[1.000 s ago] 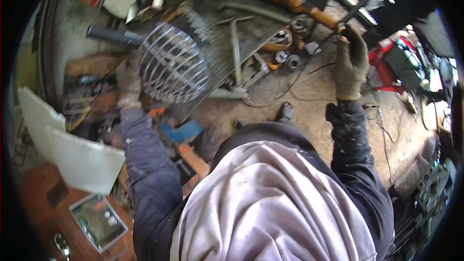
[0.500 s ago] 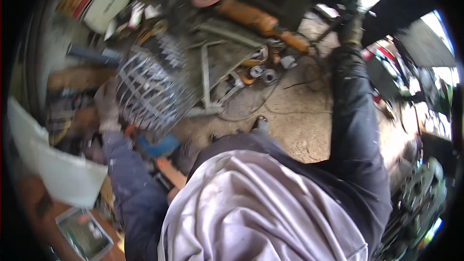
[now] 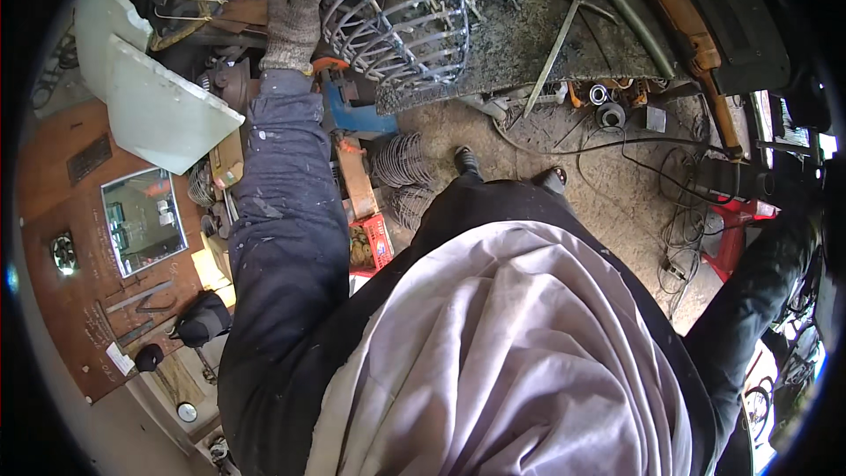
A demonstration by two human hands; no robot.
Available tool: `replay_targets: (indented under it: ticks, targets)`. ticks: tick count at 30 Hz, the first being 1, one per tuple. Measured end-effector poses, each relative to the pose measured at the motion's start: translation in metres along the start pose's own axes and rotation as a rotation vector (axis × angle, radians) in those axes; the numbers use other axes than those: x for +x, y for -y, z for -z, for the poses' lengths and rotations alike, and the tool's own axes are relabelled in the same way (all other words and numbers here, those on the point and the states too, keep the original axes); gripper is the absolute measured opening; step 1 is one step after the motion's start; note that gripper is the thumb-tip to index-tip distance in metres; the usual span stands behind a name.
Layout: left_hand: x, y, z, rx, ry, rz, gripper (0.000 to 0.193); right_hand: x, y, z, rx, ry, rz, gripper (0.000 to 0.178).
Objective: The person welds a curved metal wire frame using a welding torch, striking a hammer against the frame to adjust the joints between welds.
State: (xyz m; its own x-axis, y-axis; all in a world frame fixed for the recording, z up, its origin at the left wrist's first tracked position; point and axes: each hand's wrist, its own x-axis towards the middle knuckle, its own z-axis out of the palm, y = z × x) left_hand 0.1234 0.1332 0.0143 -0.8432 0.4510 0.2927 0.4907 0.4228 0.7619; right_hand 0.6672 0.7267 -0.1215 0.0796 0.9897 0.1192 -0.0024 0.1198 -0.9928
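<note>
My left hand (image 3: pixel 295 22), in a grey knitted work glove, is at the near left side of a round cage of welded metal bars (image 3: pixel 401 18). Its fingers are closed at the cage's left edge and are partly hidden. The cage rests tilted on a dark, worn metal workbench (image 3: pixel 493 62). Over on the right, my right arm (image 3: pixel 758 273) stretches toward the rim of the picture, and the hand itself is out of sight.
An orange angle grinder (image 3: pixel 683 13) lies on the bench's right side, beside a metal tube (image 3: pixel 630 22). A blue vise-like tool (image 3: pixel 348 110) stands by my left forearm. Cables (image 3: pixel 674 247) trail over the floor near a red stool (image 3: pixel 731 238). Pale panels (image 3: pixel 167 110) lean at left.
The view has swung, so the bench and cage now sit higher in the picture. My right arm has dropped from its far reach over the bench to the lower right. My left hand stays by the cage.
</note>
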Motion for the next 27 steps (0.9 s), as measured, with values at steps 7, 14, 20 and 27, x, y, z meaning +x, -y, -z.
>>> replay_targets:
  ticks: [7,14,20,27]
  targets:
    - [0.010,-0.020,-0.008,-0.057,-0.018,0.015,0.056,-0.082,0.051,0.094,-0.042,-0.023,0.093,0.047]
    - [0.015,-0.033,-0.025,-0.111,0.034,-0.024,0.052,-0.226,0.030,0.156,0.119,0.223,-0.100,0.054]
    - [0.025,-0.025,-0.008,-0.031,0.129,-0.072,0.052,-0.381,0.069,0.048,0.191,0.148,-0.104,0.027]
    - [0.030,-0.020,-0.005,-0.024,0.134,-0.157,0.050,-0.466,0.069,-0.008,0.224,0.247,-0.244,0.052]
